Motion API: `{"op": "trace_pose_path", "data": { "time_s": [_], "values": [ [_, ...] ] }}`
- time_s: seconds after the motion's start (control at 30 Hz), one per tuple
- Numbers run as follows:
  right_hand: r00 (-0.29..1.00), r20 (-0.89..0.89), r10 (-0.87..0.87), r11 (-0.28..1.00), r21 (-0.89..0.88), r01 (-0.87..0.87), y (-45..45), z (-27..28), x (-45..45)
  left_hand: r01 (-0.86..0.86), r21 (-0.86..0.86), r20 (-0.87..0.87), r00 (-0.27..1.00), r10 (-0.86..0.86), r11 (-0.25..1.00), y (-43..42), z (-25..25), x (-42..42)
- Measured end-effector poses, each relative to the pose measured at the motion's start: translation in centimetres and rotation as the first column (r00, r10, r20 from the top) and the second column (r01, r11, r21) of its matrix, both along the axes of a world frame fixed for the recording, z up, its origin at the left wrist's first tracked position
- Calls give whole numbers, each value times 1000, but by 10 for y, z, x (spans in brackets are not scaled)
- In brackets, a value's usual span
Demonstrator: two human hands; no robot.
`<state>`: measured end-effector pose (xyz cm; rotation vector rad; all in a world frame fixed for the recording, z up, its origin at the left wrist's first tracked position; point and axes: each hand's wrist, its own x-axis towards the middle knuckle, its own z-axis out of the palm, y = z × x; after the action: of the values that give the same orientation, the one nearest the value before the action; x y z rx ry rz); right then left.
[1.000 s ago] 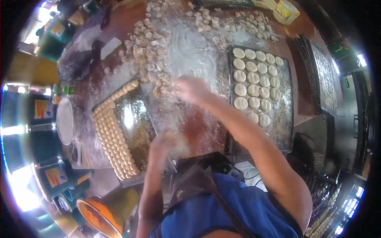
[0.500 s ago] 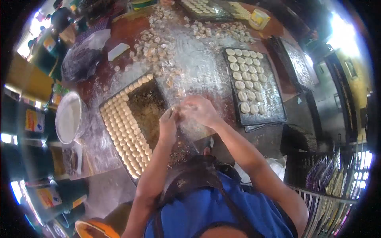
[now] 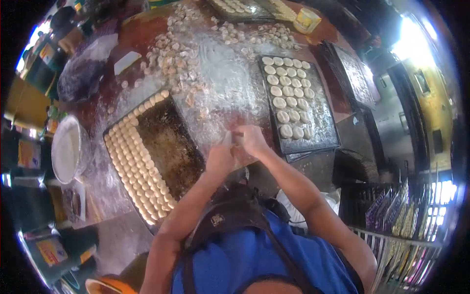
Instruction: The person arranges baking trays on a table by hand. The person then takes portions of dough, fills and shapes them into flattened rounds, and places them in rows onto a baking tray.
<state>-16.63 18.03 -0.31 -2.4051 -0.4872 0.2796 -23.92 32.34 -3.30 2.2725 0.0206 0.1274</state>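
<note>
My left hand (image 3: 221, 157) and my right hand (image 3: 252, 141) meet over the floured table edge, between two trays. Both sets of fingers are closed and pressed together at the tips; whatever is between them is too small and blurred to make out. Left of my hands lies a dark tray (image 3: 169, 142) with tight rows of small dough balls (image 3: 134, 154) along its left side and top edge. On the right, another dark tray (image 3: 320, 120) bears rows of flattened dough rounds (image 3: 291, 102). Beyond my hands, many floured dough pieces (image 3: 171, 56) are scattered on the table.
A white bucket (image 3: 69, 149) stands at the left table edge. Near it are a plastic-covered bundle (image 3: 83, 73) and a white scraper-like piece (image 3: 127, 62). A yellow-white tub (image 3: 307, 21) sits at the far side. Stacked dark trays (image 3: 350, 73) lie at right, above a metal rack (image 3: 406, 235).
The view has shifted, so the table things appear further left. My hands have moved right, away from the left tray's edge, and remain together.
</note>
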Motion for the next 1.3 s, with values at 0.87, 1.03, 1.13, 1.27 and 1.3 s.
{"op": "trace_pose_path", "data": {
  "time_s": [0.87,1.03,1.13,1.27,1.3],
  "values": [
    [928,-43,370,910,-186,-372,45,11,65,-335,-40,-118,937,328,941,42,0,6],
    [979,196,57,949,-314,7,59,-21,27,-506,103,-42,858,512,856,149,16,20],
    [999,-49,3,914,-404,-23,17,-8,23,-584,272,153,811,565,765,230,-13,28],
    [938,-223,264,963,0,-271,-29,-8,9,-427,660,-50,795,604,617,298,-29,51],
    [948,-168,269,962,2,-273,-46,-3,14,-343,679,-161,793,587,649,310,-25,58]
  ]
}}
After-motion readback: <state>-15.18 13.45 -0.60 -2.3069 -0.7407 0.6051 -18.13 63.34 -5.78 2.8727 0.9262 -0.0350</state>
